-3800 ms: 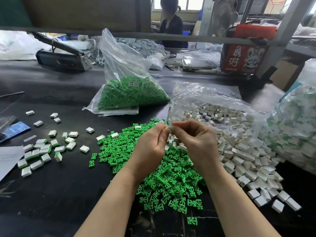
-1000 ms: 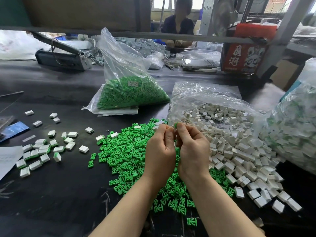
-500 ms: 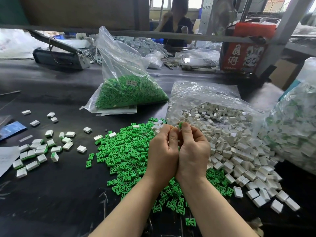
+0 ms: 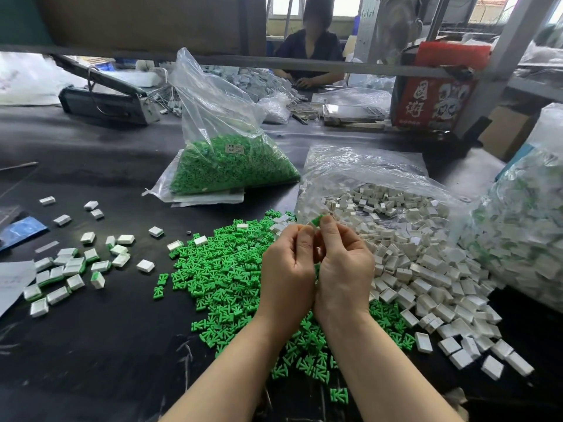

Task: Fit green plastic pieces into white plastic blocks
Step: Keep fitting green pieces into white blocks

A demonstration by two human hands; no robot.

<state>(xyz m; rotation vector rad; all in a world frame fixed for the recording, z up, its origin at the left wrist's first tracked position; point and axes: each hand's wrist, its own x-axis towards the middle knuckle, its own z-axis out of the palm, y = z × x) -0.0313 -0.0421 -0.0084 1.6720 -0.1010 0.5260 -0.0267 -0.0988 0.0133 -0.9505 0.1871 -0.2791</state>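
My left hand (image 4: 286,269) and my right hand (image 4: 344,263) are pressed together above a loose heap of green plastic pieces (image 4: 222,275). Between their fingertips they pinch a white block with a green piece (image 4: 316,221) showing at its top. Most of the block is hidden by my fingers. A heap of white plastic blocks (image 4: 426,269) spills from an open clear bag to the right of my hands.
Assembled white-and-green blocks (image 4: 70,269) lie scattered at the left. A clear bag of green pieces (image 4: 231,166) stands behind the heap. A bag of finished blocks (image 4: 524,239) fills the right edge. A person sits across the black table (image 4: 91,345). A red box (image 4: 432,99) stands far right.
My hands have closed together over the green heap and stayed there. The green piece now shows at my fingertips. The person opposite has shifted.
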